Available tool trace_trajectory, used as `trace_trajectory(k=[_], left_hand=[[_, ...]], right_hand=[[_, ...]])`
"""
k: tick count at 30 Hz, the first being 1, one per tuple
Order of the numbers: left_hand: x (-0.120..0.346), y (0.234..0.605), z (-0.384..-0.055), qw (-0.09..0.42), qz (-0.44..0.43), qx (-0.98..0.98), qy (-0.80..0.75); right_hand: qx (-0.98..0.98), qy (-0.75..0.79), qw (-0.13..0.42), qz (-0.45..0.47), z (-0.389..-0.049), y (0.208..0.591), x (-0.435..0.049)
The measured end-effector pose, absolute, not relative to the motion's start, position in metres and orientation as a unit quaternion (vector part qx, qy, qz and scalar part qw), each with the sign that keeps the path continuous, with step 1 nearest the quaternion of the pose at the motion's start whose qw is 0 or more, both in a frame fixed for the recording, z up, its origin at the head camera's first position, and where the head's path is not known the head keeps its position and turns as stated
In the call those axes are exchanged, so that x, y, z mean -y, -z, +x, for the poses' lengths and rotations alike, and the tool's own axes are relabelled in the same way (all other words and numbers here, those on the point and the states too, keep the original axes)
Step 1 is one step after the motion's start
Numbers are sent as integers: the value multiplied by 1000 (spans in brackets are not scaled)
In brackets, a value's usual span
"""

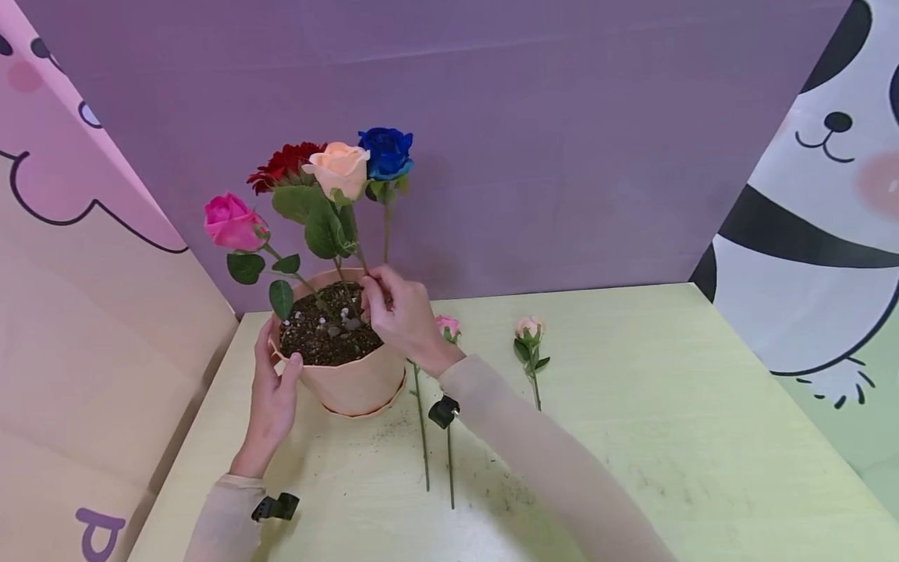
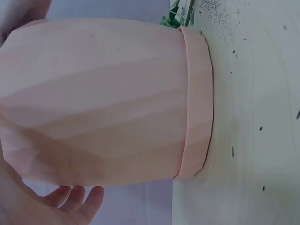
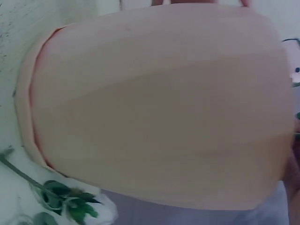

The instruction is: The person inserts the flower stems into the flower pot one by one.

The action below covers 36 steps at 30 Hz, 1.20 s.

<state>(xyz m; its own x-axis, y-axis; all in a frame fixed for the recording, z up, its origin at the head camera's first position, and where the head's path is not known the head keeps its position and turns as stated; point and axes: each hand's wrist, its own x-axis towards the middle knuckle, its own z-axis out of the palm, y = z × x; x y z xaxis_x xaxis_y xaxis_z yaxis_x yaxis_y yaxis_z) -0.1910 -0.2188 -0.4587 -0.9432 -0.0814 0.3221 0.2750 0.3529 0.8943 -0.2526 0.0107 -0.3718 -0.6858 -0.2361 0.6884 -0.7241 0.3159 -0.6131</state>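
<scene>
A peach-pink flowerpot [image 1: 361,384] filled with dark soil [image 1: 326,339] stands at the table's left, on a shallow saucer [image 2: 199,103]. My left hand [image 1: 274,402] grips its left side, thumb at the rim; in the left wrist view the fingers [image 2: 91,204] curl along the pot wall. Over the soil, my right hand [image 1: 407,316] pinches the stem of the peach rose [image 1: 340,168] low down, near the right rim. Around it in the pot rise a hot-pink rose [image 1: 235,224] leaning left, a dark red flower [image 1: 284,168] and a blue rose [image 1: 386,154], its lower stem hidden behind my right hand.
Right of the pot lie a pink rose [image 1: 447,326] and a pale pink rose [image 1: 530,329], partly covered by my right arm, their stems towards me. Soil crumbs dot the table [image 1: 702,406]. A purple backdrop [image 1: 562,156] rises behind, with printed panels on both sides.
</scene>
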Motion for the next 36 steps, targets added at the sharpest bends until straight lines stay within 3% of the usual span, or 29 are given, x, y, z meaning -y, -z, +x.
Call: trace_trajectory(k=[16, 26, 36], left_hand=[[218, 460, -188, 162, -69, 799, 574], [218, 461, -189, 163, -70, 798, 576], [219, 459, -191, 164, -69, 802, 570]], right_hand=[[755, -482, 312, 317, -257, 390, 4], [767, -528, 229, 285, -250, 388, 2], [783, -533, 193, 255, -250, 377, -4]])
